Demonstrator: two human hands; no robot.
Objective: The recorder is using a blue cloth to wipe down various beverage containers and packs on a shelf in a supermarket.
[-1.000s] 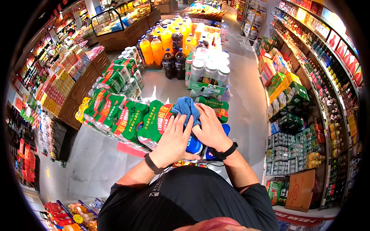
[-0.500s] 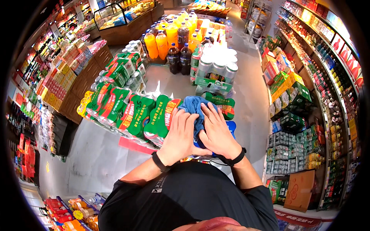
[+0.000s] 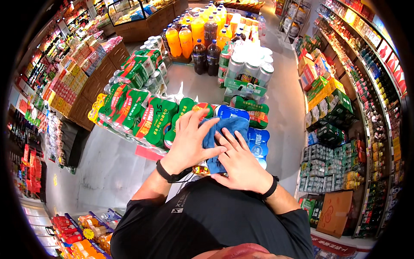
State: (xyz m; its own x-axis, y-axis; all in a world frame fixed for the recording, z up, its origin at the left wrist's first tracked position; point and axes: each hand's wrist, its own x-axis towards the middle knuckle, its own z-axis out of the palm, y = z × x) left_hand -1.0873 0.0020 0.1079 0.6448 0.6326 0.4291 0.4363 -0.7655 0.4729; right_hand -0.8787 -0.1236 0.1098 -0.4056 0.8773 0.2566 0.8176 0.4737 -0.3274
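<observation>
A crumpled blue cloth lies over the blue-wrapped can packs just in front of my chest. My right hand rests flat on the cloth with its fingers stretched out and apart. Left of it, my left hand has its fingers extended and thumb spread, with the thumb and index finger at the cloth's edge. Under the left fingers sit green-and-red shrink-wrapped can packs. A blue can pack shows to the right of the cloth. What lies directly beneath the cloth is hidden.
More green can packs line the left side. White-topped cans stand stacked ahead at right. Orange and dark soda bottles crowd the far end. Stocked shelves and cartons run along the right wall.
The cloth has moved nearer to me and spread out, uncovering blue packs beyond and right of it. My right hand has drawn back toward my chest; the left has shifted slightly left.
</observation>
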